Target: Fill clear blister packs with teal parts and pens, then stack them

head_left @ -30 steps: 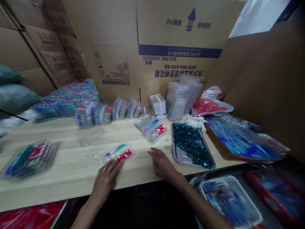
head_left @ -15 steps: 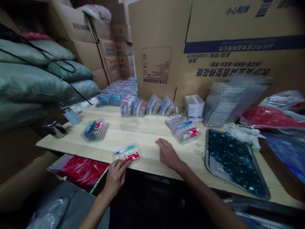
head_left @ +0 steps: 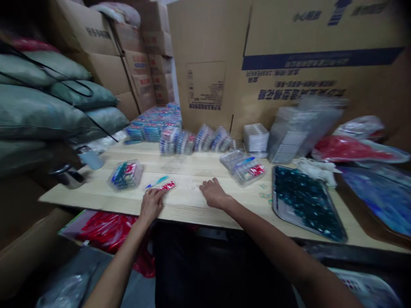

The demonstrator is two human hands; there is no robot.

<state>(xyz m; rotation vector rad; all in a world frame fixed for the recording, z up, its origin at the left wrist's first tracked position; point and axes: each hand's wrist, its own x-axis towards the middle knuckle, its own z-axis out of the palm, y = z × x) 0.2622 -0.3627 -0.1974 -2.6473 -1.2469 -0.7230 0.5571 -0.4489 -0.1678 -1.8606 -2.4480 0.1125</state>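
1. The large carton (head_left: 208,38) carries a blue band (head_left: 308,59), an arrow (head_left: 338,12) and upside-down characters (head_left: 269,94); 棉花糖 can be made out, the rest mostly blurs
2. Left of the large carton, stacked cartons (head_left: 157,64) bear unreadable red print
3. Before the large carton's left edge, the clear pack (head_left: 160,185) lies with a blue-and-teal pen (head_left: 157,182) and red panel (head_left: 167,185)
4. There the left hand (head_left: 152,204), loosely bent, touches the pack; any grip cannot be told
5. Before the large carton, the right hand (head_left: 213,194) is curled, its contents hidden

Red packet (head_left: 167,185) (blue-and-teal pen (head_left: 156,182))
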